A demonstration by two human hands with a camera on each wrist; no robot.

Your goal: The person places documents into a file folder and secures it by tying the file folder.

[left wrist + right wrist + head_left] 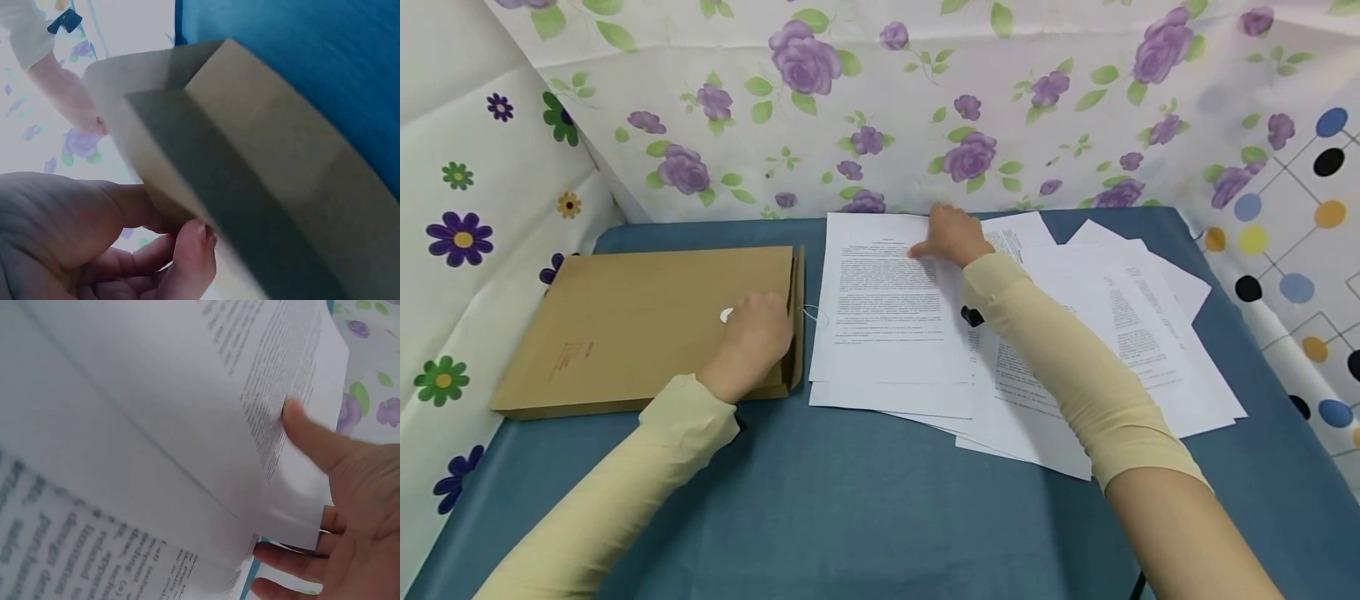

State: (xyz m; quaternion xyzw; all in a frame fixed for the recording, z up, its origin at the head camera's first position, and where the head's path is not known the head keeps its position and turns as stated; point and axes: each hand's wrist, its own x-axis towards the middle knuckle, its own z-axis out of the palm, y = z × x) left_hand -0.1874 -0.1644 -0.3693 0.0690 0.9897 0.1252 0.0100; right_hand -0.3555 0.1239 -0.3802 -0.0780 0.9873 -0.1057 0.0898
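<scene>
A brown kraft document envelope (640,325) lies on the left of the table, its opening facing right. My left hand (752,346) is at that opening; in the left wrist view, thumb and finger pinch the rim of the envelope (250,125), which gapes apart. To the right is a stack of printed sheets (891,292). My right hand (955,236) grips the stack near its top right corner. In the right wrist view its thumb (303,425) lies on the printed side, while the other fingers reach under the paper's edge.
More printed sheets (1120,333) are fanned out on the right, partly under the right forearm. A thin white string (811,312) sticks out between envelope and stack. Blue cloth (865,508) covers the table. Flowered sheeting (880,108) hangs behind it.
</scene>
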